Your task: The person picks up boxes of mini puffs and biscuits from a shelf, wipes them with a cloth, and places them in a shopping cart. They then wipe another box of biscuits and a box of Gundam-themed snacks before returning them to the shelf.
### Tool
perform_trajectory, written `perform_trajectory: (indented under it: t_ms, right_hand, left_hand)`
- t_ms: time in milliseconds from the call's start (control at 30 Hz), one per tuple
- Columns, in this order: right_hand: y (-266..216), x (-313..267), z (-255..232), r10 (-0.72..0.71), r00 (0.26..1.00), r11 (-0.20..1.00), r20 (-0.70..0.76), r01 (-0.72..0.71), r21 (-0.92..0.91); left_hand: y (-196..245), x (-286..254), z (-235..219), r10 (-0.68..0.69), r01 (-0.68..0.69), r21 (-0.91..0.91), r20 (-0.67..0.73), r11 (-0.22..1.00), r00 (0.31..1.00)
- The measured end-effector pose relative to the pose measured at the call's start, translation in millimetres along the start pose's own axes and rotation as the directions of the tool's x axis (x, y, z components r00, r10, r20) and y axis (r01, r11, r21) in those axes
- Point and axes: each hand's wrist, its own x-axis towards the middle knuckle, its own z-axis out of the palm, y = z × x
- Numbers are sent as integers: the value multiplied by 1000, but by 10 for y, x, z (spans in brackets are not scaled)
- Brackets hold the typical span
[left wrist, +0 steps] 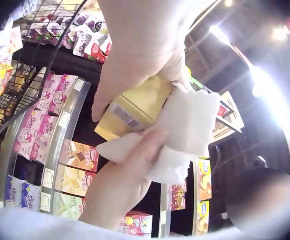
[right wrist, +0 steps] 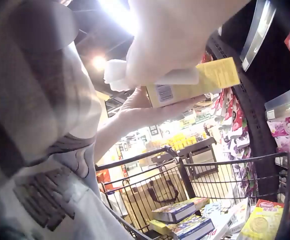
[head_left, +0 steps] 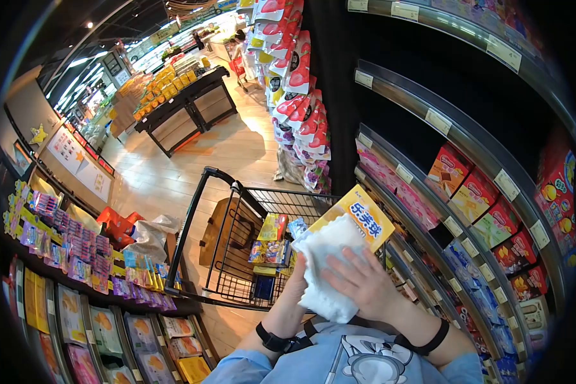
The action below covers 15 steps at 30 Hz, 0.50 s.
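A yellow box (head_left: 363, 211) with blue lettering is held above the cart's right side, partly covered by a white cloth (head_left: 326, 256). The left hand (head_left: 294, 281) grips the box from its left and below; in the right wrist view its fingers lie under the yellow box (right wrist: 195, 85). The right hand (head_left: 363, 285) lies spread on the cloth, pressing it on the box's face. In the left wrist view the box's barcode end (left wrist: 127, 117) shows between the left hand (left wrist: 145, 45) and the right hand (left wrist: 130, 175), with the cloth (left wrist: 185, 125) beside it.
A black wire cart (head_left: 237, 243) holding several boxes (head_left: 272, 253) stands in front. Shelves with price tags (head_left: 438, 121) line the right, snack racks (head_left: 64, 237) the left. Hanging pouches (head_left: 301, 115) and a display table (head_left: 192, 102) are ahead, with a person farther back.
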Motion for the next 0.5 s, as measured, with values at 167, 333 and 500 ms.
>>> perform_trajectory:
  t_ms: [167,333,500]
  right_hand:
    - [273,-8,-142,290,957,955,-17,-291,-55]
    - [851,-303,69,807,579,303,115,-573,762]
    - [719,-225,-177,922,385,288,-47,-601,746]
  left_hand:
    - [32,-29,-79,62,-67,80,61,995,996]
    - [151,-139,-108,6,-24,202,89,979,996]
    - [214,-130,104,275,-311,887,222,342,935]
